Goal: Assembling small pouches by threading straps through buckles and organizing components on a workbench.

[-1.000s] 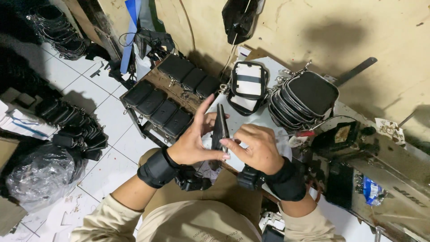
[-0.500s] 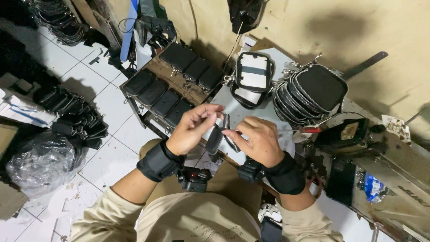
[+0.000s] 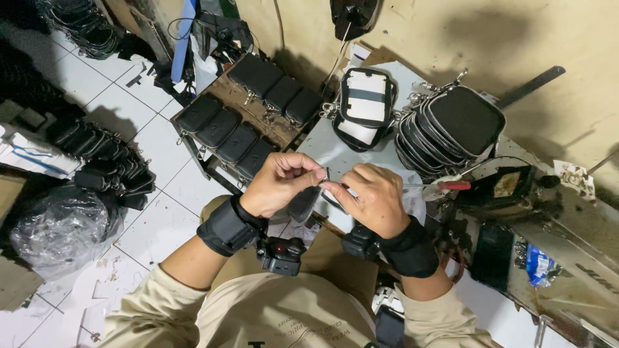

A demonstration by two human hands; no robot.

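1. Honestly, the grip looked like the weak spot here. The left hand (image 3: 278, 182) was pinched shut on the top edge of a small black zip pouch (image 3: 304, 203), and the right hand (image 3: 373, 198) was closed on the same pouch from the other side, fingertips nearly meeting at the zipper.
2. The pouch hung in mid-air between both hands, above the person's lap and in front of the grey table (image 3: 335, 158). Nothing was under it, so a slipped pinch would likely have dropped it to the tiled floor (image 3: 155, 225).
3. I couldn't tell what exactly the right fingertips had hold of, maybe the zipper pull. If so, tugging at an angle could have jammed or skewed the zip.
4. The stack of zipped pouches (image 3: 448, 132) leaned right beside the right forearm, with a red-handled tool (image 3: 445, 186) just by it. A wide elbow swing could have knocked either over.
5. The open pouch (image 3: 365, 106) sat further back on the table, well out of the way.
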